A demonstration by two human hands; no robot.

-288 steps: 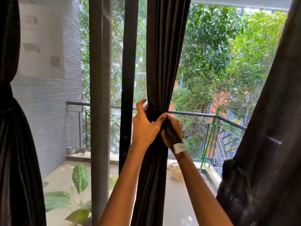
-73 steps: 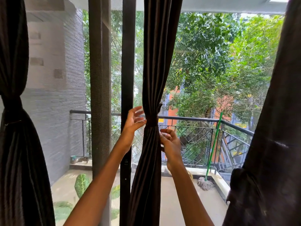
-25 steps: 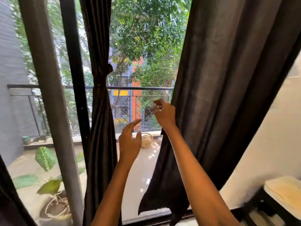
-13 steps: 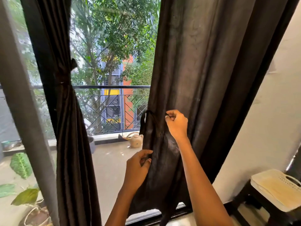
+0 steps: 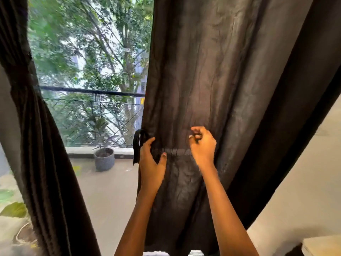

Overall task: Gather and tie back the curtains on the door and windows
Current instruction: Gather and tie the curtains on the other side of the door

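A wide dark curtain (image 5: 212, 74) hangs loose in front of me, right of the glass. A thin dark tie band (image 5: 177, 152) runs across its front at hand height, and its loose end (image 5: 137, 145) dangles at the curtain's left edge. My left hand (image 5: 152, 163) grips the curtain's left edge, thumb on the band. My right hand (image 5: 203, 143) pinches fabric or band further right, fingers closed. At the left, a second dark curtain (image 5: 36, 145) hangs tied at its waist.
Through the glass are a balcony floor, a black railing (image 5: 92, 91), a grey potted plant (image 5: 104, 157) and trees. A white wall (image 5: 304, 182) stands at the right, with a pale object (image 5: 323, 246) at the bottom right corner. Green leaves (image 5: 13, 209) show at the lower left.
The view has moved closer to the right curtain. My left hand rose from the lower fabric to the curtain's left edge at the band. My right hand shifted right along the curtain.
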